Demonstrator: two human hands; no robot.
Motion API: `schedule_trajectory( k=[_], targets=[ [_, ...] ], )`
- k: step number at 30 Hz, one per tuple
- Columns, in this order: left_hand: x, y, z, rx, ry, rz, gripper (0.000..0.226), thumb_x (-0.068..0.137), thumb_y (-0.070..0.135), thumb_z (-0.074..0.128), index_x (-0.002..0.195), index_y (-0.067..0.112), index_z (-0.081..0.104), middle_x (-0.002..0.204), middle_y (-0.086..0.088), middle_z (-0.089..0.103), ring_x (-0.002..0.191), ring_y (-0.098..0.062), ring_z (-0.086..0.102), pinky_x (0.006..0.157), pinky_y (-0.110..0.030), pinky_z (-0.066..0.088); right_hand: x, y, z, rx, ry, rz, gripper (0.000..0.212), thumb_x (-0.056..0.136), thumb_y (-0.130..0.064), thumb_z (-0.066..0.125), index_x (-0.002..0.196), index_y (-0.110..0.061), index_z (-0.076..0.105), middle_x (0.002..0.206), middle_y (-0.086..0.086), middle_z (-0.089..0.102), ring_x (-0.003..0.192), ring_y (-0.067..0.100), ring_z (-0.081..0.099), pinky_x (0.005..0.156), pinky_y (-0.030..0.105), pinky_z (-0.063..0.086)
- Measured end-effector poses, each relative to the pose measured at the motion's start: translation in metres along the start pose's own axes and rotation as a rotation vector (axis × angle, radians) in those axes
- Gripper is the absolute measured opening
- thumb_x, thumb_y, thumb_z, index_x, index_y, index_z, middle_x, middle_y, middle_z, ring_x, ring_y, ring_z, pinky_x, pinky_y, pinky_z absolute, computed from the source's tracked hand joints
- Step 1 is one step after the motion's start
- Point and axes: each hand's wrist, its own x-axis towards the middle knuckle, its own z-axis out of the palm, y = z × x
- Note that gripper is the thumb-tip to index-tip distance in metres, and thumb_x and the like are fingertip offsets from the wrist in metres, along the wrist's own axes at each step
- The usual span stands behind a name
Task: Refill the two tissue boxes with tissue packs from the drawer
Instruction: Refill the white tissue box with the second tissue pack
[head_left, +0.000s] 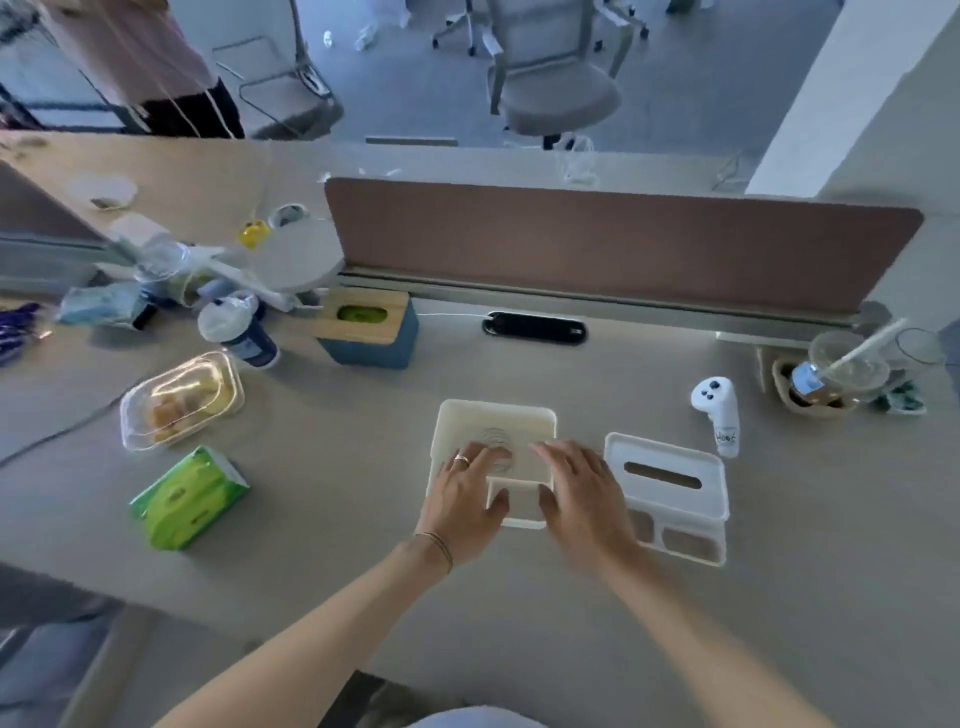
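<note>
An open white tissue box (540, 415) sits at the desk's centre, a spring plate visible inside. My left hand (462, 499) and my right hand (582, 493) lie flat on it, fingers spread inside the main compartment, thumbs over the small front compartment. Its white lid (670, 499), slot up, rests just to the right. A green tissue pack (189, 499) lies on the desk to the left. Farther back stands a blue tissue box (371, 348) with a wooden lid, green showing in its slot. No drawer is in view.
A clear food container (182, 397) and a lidded cup (239, 335) stand at the left, by a lamp base (301, 260). A white controller (719, 410) and plastic cups (841, 364) are at the right. A brown divider (623, 244) lines the back. A person stands far left.
</note>
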Motion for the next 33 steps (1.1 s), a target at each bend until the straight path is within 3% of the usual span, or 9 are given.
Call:
schedule_trajectory(
  k=[12, 17, 20, 24, 29, 33],
  targets=[
    [-0.060, -0.161, -0.121, 0.045, 0.178, -0.273, 0.045, 0.082, 0.023, 0.060, 0.127, 0.028, 0.056, 0.123, 0.003, 0.056, 0.114, -0.019, 0.053, 0.100, -0.035, 0.043, 0.084, -0.181, 0.101, -0.018, -0.155, -0.286, 0.059, 0.072, -0.019, 0.062, 0.131, -0.020, 0.057, 0.127, 0.004, 0.061, 0.117, 0.026, 0.056, 0.098, 0.040, 0.046],
    [-0.085, -0.237, -0.166, 0.056, 0.193, -0.397, 0.046, 0.074, 0.020, 0.061, 0.120, 0.024, 0.063, 0.116, -0.002, 0.060, 0.107, -0.026, 0.057, 0.094, -0.037, 0.046, 0.118, -0.241, 0.141, -0.057, -0.214, -0.401, 0.055, 0.077, -0.012, 0.069, 0.131, -0.021, 0.059, 0.128, 0.004, 0.061, 0.121, 0.026, 0.055, 0.102, 0.041, 0.047],
    [-0.096, -0.287, -0.191, 0.104, 0.151, -0.503, 0.045, 0.079, 0.028, 0.062, 0.124, 0.027, 0.060, 0.124, -0.003, 0.058, 0.112, -0.027, 0.056, 0.095, -0.036, 0.045, 0.137, -0.271, 0.160, -0.085, -0.234, -0.445, 0.057, 0.076, -0.009, 0.072, 0.130, -0.020, 0.060, 0.127, 0.005, 0.062, 0.119, 0.026, 0.056, 0.103, 0.043, 0.048],
    [-0.105, -0.341, -0.211, 0.193, 0.032, -0.633, 0.066, 0.079, 0.038, 0.068, 0.140, 0.030, 0.045, 0.142, -0.008, 0.045, 0.133, -0.027, 0.040, 0.105, -0.037, 0.037, 0.157, -0.298, 0.183, -0.152, -0.297, -0.511, 0.056, 0.075, -0.014, 0.071, 0.130, -0.022, 0.059, 0.126, 0.004, 0.062, 0.118, 0.025, 0.057, 0.102, 0.040, 0.046],
    [-0.103, -0.383, -0.216, 0.210, -0.094, -0.707, 0.106, 0.070, 0.055, 0.075, 0.155, 0.032, 0.015, 0.159, -0.012, 0.019, 0.149, -0.032, 0.015, 0.111, -0.051, 0.036, 0.168, -0.317, 0.198, -0.183, -0.339, -0.530, 0.054, 0.081, -0.018, 0.063, 0.134, -0.024, 0.055, 0.131, 0.003, 0.058, 0.124, 0.023, 0.052, 0.108, 0.037, 0.040],
    [-0.099, -0.400, -0.206, 0.150, -0.168, -0.734, 0.118, 0.068, 0.045, 0.079, 0.155, 0.037, 0.000, 0.160, -0.011, 0.014, 0.151, -0.030, 0.008, 0.111, -0.051, 0.036, 0.170, -0.321, 0.204, -0.190, -0.348, -0.510, 0.054, 0.081, -0.018, 0.064, 0.134, -0.023, 0.055, 0.133, 0.004, 0.059, 0.126, 0.024, 0.052, 0.109, 0.038, 0.040]
  ],
)
